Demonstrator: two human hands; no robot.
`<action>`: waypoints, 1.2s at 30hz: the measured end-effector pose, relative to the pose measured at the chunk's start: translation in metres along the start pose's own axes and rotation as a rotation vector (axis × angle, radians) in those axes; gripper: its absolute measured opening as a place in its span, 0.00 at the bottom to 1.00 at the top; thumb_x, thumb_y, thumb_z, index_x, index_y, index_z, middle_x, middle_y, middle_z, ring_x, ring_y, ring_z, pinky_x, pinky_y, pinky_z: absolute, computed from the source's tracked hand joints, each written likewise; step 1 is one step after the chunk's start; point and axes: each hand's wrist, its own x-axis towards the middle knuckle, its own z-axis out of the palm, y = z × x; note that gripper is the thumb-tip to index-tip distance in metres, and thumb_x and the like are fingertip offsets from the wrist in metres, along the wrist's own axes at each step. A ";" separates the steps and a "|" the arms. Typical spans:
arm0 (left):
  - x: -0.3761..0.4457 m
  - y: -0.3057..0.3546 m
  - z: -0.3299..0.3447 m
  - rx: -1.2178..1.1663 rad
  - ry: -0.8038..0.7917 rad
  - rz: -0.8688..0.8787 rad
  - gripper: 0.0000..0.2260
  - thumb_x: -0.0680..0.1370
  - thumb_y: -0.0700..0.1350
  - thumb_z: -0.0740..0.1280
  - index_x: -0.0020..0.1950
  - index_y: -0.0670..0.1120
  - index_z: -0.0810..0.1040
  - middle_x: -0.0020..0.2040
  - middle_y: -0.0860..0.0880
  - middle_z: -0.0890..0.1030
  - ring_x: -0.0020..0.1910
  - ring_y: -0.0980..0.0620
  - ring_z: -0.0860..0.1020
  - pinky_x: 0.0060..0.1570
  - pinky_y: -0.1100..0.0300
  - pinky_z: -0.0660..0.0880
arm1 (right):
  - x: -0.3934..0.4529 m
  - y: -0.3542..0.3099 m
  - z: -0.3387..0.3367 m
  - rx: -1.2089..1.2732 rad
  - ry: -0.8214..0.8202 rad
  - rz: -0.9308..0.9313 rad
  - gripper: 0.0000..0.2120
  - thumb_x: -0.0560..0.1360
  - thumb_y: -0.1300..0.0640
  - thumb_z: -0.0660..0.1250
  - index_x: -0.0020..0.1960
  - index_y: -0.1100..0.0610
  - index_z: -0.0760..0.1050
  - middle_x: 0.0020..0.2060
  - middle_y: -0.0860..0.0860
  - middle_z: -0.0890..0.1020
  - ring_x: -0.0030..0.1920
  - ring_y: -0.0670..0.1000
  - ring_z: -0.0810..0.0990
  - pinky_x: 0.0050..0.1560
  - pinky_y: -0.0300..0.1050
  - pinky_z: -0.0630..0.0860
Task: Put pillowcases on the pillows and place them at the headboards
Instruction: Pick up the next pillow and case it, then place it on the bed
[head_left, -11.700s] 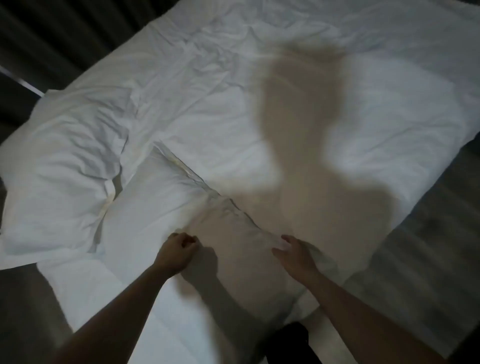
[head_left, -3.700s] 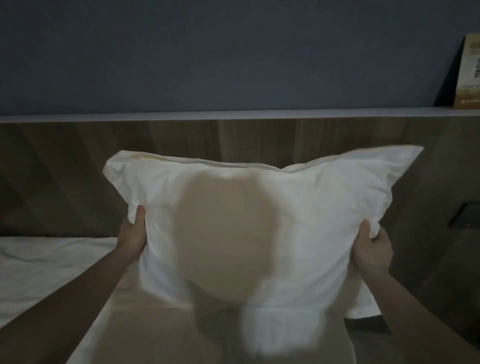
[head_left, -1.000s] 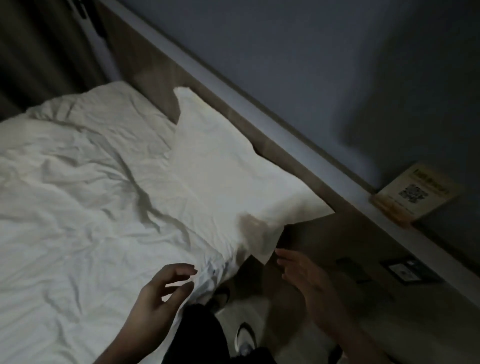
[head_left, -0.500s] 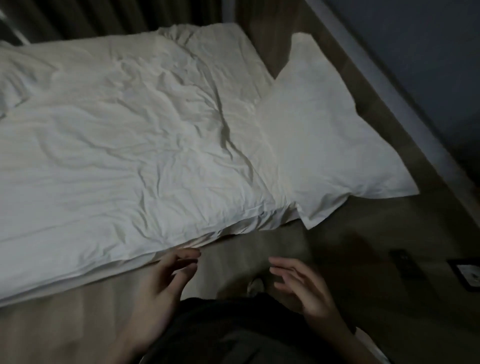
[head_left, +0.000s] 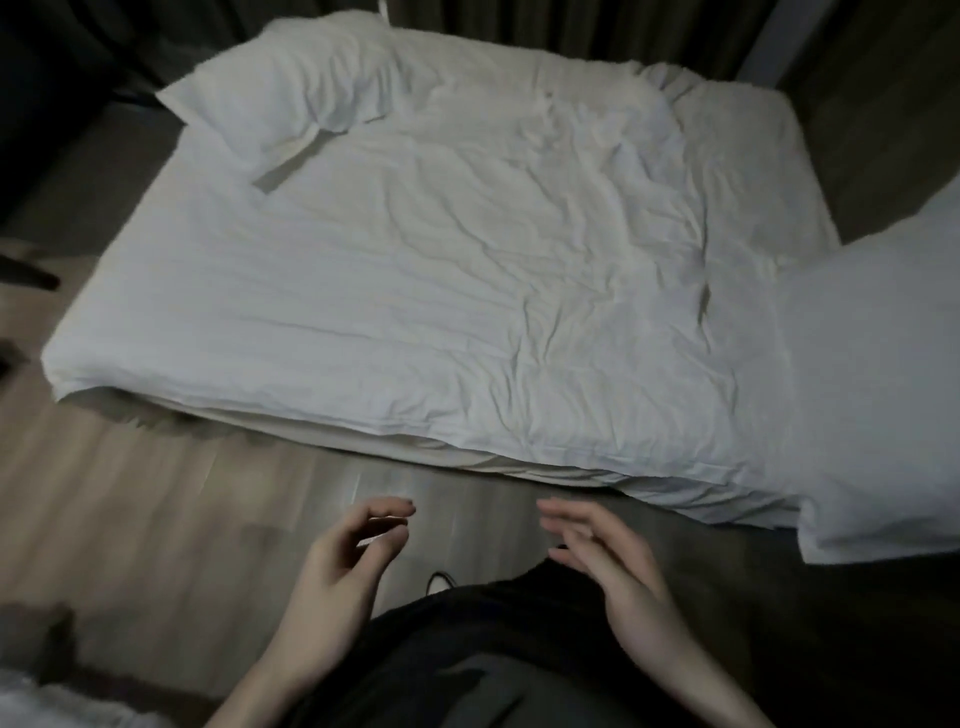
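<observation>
Bed (head_left: 415, 291) rumpled. One cased pillow (head_left: 878, 395) lies at right end, judged placed by headboard; second pillow (head_left: 291, 88) sits far left corner, still to move. Left hand (head_left: 337, 571) and right hand (head_left: 613, 566) empty, fingers relaxed.

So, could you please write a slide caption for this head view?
Both hands, left and right, hang open beside the bed; one pillow at right, another at the far left corner.

Dim bedroom: rumpled white bed (head_left: 415, 291) lay beyond the fingertips (head_left: 400, 506), dark curtains (head_left: 571, 26) behind, wood floor (head_left: 156, 493) beneath.
</observation>
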 end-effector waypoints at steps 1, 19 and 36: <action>0.003 -0.002 -0.015 -0.029 0.026 -0.013 0.11 0.82 0.36 0.68 0.53 0.51 0.86 0.56 0.53 0.86 0.58 0.54 0.83 0.60 0.60 0.79 | 0.003 -0.001 0.014 -0.008 -0.015 0.013 0.14 0.76 0.44 0.71 0.58 0.49 0.85 0.57 0.51 0.86 0.63 0.50 0.83 0.67 0.61 0.77; 0.117 0.006 -0.195 -0.133 0.339 -0.125 0.11 0.81 0.38 0.70 0.51 0.55 0.86 0.56 0.53 0.87 0.57 0.53 0.83 0.66 0.44 0.76 | 0.189 -0.082 0.219 -0.061 -0.301 0.057 0.15 0.73 0.42 0.68 0.55 0.47 0.85 0.53 0.57 0.85 0.59 0.54 0.84 0.65 0.61 0.78; 0.248 -0.003 -0.451 -0.091 0.158 -0.043 0.09 0.80 0.38 0.72 0.50 0.51 0.87 0.52 0.50 0.87 0.51 0.54 0.83 0.54 0.64 0.77 | 0.287 -0.114 0.458 0.026 -0.096 0.126 0.09 0.81 0.66 0.66 0.53 0.59 0.84 0.52 0.49 0.87 0.58 0.51 0.84 0.58 0.48 0.82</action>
